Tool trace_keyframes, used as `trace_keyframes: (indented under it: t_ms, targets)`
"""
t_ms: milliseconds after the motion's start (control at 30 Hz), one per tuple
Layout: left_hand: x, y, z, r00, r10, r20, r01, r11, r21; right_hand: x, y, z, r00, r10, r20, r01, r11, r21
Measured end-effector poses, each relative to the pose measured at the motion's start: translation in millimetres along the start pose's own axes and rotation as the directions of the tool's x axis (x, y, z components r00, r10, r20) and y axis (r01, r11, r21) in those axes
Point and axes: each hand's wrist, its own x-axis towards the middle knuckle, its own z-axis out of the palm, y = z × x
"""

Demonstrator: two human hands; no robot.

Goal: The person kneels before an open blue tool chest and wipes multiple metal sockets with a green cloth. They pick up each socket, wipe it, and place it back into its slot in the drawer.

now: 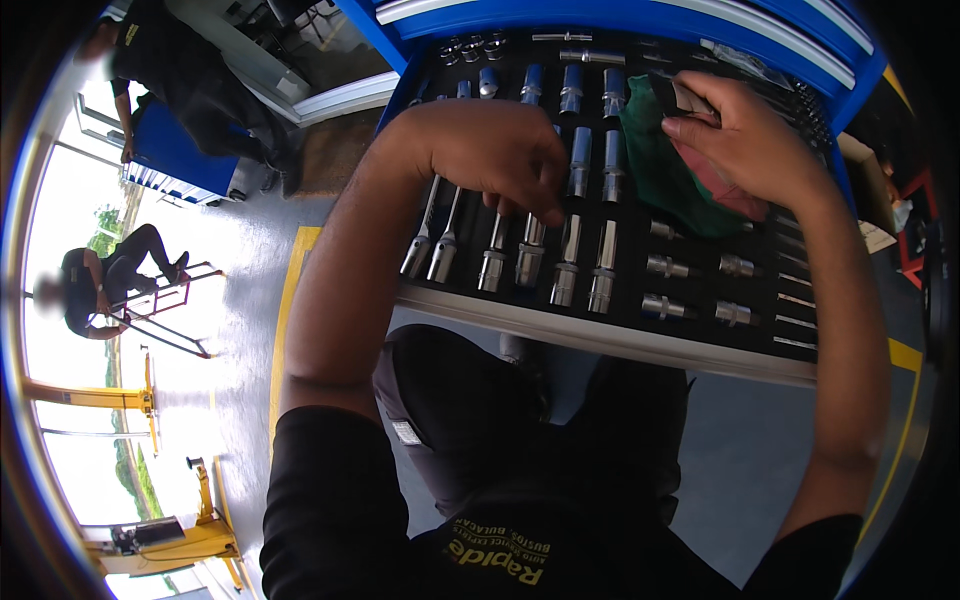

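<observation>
Leaning over an open tool drawer (600, 330), with a green-and-red cloth (650, 165) pinched between thumb and fingers of the right hand (735, 130). Draped from that grip leftward and toward the near edge of the drawer, lengthwise front to back, and closer to the right hand than to the left hand (500, 155). Left of the cloth, above the rows of metal, bent at the wrist with fingers curled and pointing down: the left hand, too shaded and overlapped to tell whether anything sits in its grasp. Just to the near side of those left fingertips, a long chrome socket (564, 280), its long axis also running front to back, well nearer the left hand than the right; contact impossible to tell from this angle. On the near side of the right hand and cloth, short sockets (735, 313) in a black tray (700, 285). Far off to the left hand's left, a person (180, 70) beside a blue cabinet (180, 150).
</observation>
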Motion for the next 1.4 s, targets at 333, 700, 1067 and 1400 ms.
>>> trace_keyframes:
  t_ms: [333, 700, 1067, 1400]
  targets:
    - [-5.1, -11.9, -0.6, 0.990, 0.126, -0.059, -0.131, 0.988, -0.086, -4.1, 0.9, 8.3, 0.992, -0.101, -0.078, 0.103, 0.994, 0.020]
    - [-4.2, -13.0, -2.0, 0.993, 0.120, -0.006, -0.120, 0.990, -0.070, -2.1, -2.0, 4.2, 0.994, -0.108, 0.017, 0.107, 0.994, 0.034]
    - [1.1, -13.4, 1.7, 0.980, 0.193, -0.052, -0.185, 0.974, 0.129, -6.4, -6.7, 3.4, 0.991, -0.134, -0.008, 0.134, 0.991, 0.027]
    - [-0.1, -15.3, -0.5, 0.981, 0.174, -0.086, -0.160, 0.975, 0.152, -5.8, -11.5, -0.5, 0.995, -0.082, 0.062, 0.084, 0.996, -0.026]
